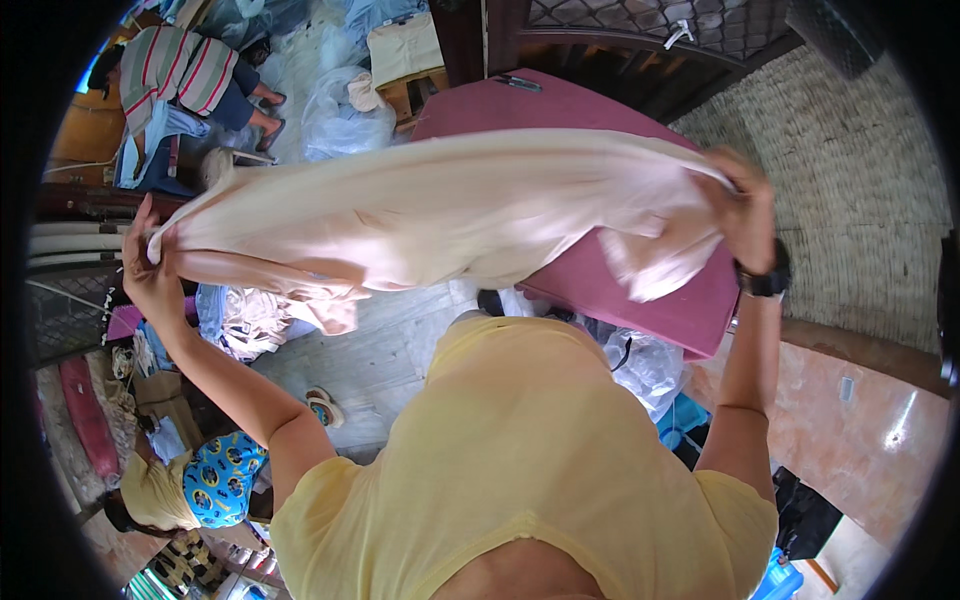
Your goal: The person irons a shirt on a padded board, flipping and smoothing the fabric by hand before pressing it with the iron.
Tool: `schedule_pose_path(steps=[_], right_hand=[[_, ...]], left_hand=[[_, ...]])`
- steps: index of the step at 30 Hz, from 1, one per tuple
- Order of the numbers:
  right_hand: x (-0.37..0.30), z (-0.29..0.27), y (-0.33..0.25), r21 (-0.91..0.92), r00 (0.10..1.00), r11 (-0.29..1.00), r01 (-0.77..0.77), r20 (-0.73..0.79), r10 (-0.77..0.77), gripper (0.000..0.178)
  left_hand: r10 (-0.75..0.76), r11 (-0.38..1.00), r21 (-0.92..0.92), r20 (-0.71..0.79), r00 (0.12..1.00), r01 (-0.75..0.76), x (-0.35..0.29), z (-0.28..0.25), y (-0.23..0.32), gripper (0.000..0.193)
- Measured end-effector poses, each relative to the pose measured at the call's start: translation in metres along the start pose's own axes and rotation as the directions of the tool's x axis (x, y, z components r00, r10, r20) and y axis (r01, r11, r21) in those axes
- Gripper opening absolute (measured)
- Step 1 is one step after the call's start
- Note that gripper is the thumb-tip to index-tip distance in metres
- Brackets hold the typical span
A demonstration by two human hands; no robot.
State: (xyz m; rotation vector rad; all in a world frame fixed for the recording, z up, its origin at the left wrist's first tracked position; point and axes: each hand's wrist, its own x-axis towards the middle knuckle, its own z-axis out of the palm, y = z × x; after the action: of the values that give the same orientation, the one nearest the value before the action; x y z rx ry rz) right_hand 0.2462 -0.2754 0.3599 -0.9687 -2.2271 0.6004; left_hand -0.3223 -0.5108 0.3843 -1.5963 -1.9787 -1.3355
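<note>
A cream-coloured piece of cloth (pixel 450 205), perhaps a garment, hangs stretched in the air between my two hands. My left hand (pixel 150 260) pinches its left end, arm held out wide. At the other end my right hand (pixel 742 208), slightly blurred, grips the cloth's upper corner; a dark watch (pixel 765 280) is on that wrist. Part of the cloth droops in a blurred fold below my right hand. Behind and under it lies a table with a maroon top (pixel 640 290), partly covered from sight by the cloth.
A small dark tool (pixel 520 83) lies on the table's far edge. Clear plastic bags (pixel 345 115) sit on the floor beyond. A heap of clothes (pixel 255 320) is at the left. One person (pixel 185 75) works at the far left, another (pixel 190 485) at the near left. A woven mat (pixel 850 170) covers the right side.
</note>
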Motion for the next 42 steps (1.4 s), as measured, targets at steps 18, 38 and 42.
schedule_pose_path(steps=[18, 38, 42], right_hand=[[0.251, 0.059, 0.131, -0.530, 0.967, 0.848, 0.028, -0.202, -0.158, 0.026], [-0.048, -0.093, 0.356, -0.676, 0.991, 0.725, 0.129, 0.067, -0.113, 0.042], [-0.154, -0.053, 0.438, -0.650, 0.968, 0.754, 0.099, 0.239, 0.079, 0.054]], left_hand=[[-0.164, 0.967, -0.256, -0.613, 0.773, 0.002, 0.079, -0.041, -0.096, 0.012], [-0.783, 0.486, 0.066, 0.475, 0.401, 0.871, -0.347, 0.091, 0.159, 0.025], [-0.674, 0.582, 0.315, 0.703, 0.227, 0.750, -0.416, 0.141, 0.139, 0.013]])
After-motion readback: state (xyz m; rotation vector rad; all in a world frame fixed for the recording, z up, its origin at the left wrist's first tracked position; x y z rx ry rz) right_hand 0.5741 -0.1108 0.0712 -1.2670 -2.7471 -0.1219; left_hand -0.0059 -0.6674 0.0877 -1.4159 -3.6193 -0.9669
